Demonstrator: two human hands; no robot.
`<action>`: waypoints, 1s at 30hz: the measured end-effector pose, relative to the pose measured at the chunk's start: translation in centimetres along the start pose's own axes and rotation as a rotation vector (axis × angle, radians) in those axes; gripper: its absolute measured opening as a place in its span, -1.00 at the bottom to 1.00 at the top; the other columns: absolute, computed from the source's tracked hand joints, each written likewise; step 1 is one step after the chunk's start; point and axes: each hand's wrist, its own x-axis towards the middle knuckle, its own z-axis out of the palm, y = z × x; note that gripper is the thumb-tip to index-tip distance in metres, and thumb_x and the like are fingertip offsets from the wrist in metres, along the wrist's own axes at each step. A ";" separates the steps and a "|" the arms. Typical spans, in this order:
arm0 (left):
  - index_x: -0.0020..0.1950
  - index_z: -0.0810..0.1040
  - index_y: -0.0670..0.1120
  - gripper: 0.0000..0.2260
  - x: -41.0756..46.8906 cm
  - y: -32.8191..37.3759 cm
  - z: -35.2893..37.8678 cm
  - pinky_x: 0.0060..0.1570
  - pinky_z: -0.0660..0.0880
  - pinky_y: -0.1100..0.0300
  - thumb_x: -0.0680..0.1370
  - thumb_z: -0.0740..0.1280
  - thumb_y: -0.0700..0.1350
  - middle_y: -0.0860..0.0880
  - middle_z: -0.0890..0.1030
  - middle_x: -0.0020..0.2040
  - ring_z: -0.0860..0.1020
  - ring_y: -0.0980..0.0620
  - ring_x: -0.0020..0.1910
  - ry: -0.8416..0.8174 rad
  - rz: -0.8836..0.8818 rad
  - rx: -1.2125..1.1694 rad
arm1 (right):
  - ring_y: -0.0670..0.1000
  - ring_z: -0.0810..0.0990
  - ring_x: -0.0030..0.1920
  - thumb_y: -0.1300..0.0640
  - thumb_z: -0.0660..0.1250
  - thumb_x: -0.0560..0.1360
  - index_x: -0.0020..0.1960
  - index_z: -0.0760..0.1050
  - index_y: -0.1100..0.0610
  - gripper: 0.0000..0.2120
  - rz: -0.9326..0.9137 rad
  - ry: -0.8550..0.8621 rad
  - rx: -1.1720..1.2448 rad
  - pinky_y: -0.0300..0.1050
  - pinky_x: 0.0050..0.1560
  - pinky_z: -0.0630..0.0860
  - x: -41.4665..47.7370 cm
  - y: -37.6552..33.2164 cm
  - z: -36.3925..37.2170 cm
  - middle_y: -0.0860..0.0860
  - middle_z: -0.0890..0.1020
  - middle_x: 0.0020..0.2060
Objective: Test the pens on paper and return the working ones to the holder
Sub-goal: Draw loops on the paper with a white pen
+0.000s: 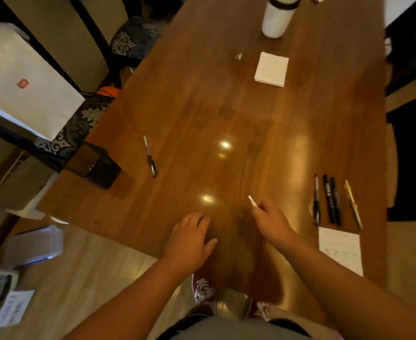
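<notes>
1. Four slim pens [331,201] lie side by side at the wooden tabletop's [202,106] right edge, just beyond a scribbled white paper sheet [340,249] at the near right corner.
2. One black-and-silver pen [149,157] lies alone towards the left edge, near a black boxy holder [99,168].
3. The right hand [272,223] pinches a thin white pen [252,201]; the left hand [189,241] rests loose on the tabletop, holding nothing.
4. All the pens look light, rigid and smooth, and likely to roll; pinching each mid-barrel should suit.

No legible text anywhere. Small red mark on the white paper bag [26,69], too blurred to read; faint pen scribbles on the paper sheet [340,250]; white label on a black marker [329,198], unreadable.
</notes>
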 end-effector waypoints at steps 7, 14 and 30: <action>0.27 0.48 0.02 -0.65 -2.1 10.1 4.0 0.09 0.43 0.18 0.59 0.20 0.17 0.05 0.55 0.16 0.46 0.08 0.14 -0.163 0.268 -0.050 | -0.03 0.41 -0.41 -0.31 0.12 0.56 -0.35 0.38 0.02 -0.51 0.433 0.121 0.547 -0.14 -0.34 0.34 -8.2 9.8 -9.0 0.00 0.47 -0.41; 0.34 0.43 0.05 -0.68 -2.1 18.7 7.3 0.23 0.41 0.12 0.61 0.20 0.09 0.05 0.49 0.27 0.43 0.07 0.21 -0.239 0.401 0.066 | 0.00 0.21 -0.50 -0.12 0.08 0.62 -0.42 0.31 0.15 -0.48 0.361 0.172 0.942 -0.19 -0.47 0.16 -11.3 15.5 -15.1 0.10 0.31 -0.47; 0.53 0.14 0.05 -0.47 -2.3 24.4 10.9 0.35 0.28 -0.03 0.60 0.21 0.09 -0.06 0.22 0.49 0.20 -0.09 0.43 -0.223 0.455 0.350 | -0.12 0.62 -0.22 -0.14 0.10 0.63 -0.13 0.61 0.07 -0.57 0.059 0.239 0.420 -0.33 -0.35 0.44 -11.4 18.8 -19.4 -0.10 0.64 -0.25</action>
